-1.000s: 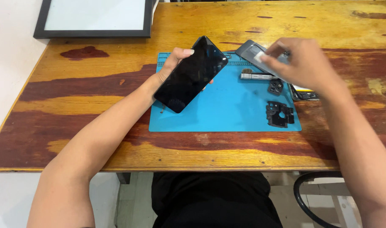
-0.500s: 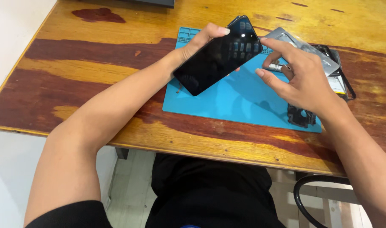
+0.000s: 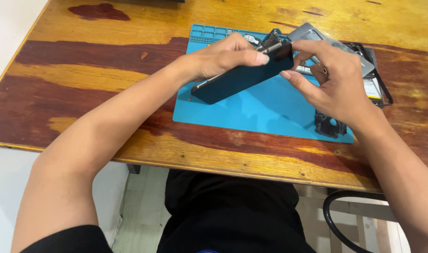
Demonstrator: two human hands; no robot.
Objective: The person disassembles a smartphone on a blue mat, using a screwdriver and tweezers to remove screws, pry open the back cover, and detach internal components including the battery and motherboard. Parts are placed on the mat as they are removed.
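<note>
A small phone-repair workshop: a blue repair mat (image 3: 270,107) lies on a wooden worktop (image 3: 106,70), strewn with dismantled phone parts (image 3: 330,125).

Bright, even light falls from above, and the varnished wooden worktop (image 3: 106,93) shows a soft sheen along its far edge. Short, soft-edged shadows lie on the blue mat (image 3: 251,110) beneath the hands. The picture is mostly sharp, with slight blur at the fingertips.

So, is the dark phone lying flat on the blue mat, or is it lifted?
Lifted and tilted. The left hand and right hand hold the dark phone above the blue mat.
</note>
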